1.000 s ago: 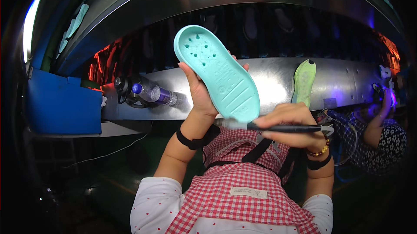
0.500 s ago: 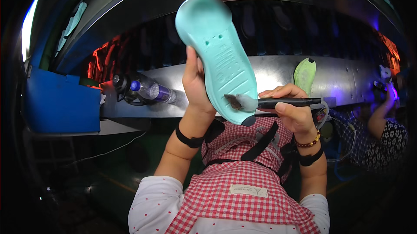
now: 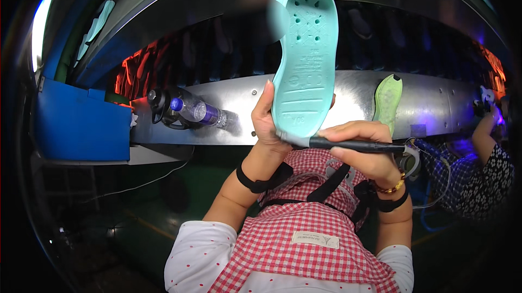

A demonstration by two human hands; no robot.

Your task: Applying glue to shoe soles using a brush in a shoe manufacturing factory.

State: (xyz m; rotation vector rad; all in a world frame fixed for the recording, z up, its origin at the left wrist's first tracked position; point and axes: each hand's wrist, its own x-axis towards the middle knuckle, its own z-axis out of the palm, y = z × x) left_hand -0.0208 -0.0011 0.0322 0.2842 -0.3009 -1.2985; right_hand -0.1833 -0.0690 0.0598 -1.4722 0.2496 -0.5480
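A turquoise shoe sole (image 3: 309,83) stands nearly upright in front of me, its recessed inner side with small holes and ridges facing up. My left hand (image 3: 267,121) grips it along the lower left edge, and a fingertip shows past the right edge. In my right hand (image 3: 367,149) is a brush with a black handle (image 3: 350,145), pinched between thumb and fingers. The brush's head lies against the sole's bottom end, its bristles mostly hidden there. A pale green sole (image 3: 387,102) with a dark tip lies on the metal bench to the right.
The metal bench (image 3: 244,97) runs across the scene. On its left lie a clear bottle (image 3: 198,112) with a blue cap and a dark bottle (image 3: 157,105). A blue cabinet (image 3: 81,124) stands far left. Another person's arm (image 3: 484,135) is at far right. Dark slots behind glow red at both sides.
The sole has shifted right and turned more upright, showing its recessed side more squarely. The brush has moved from the sole's lower face down to its bottom end.
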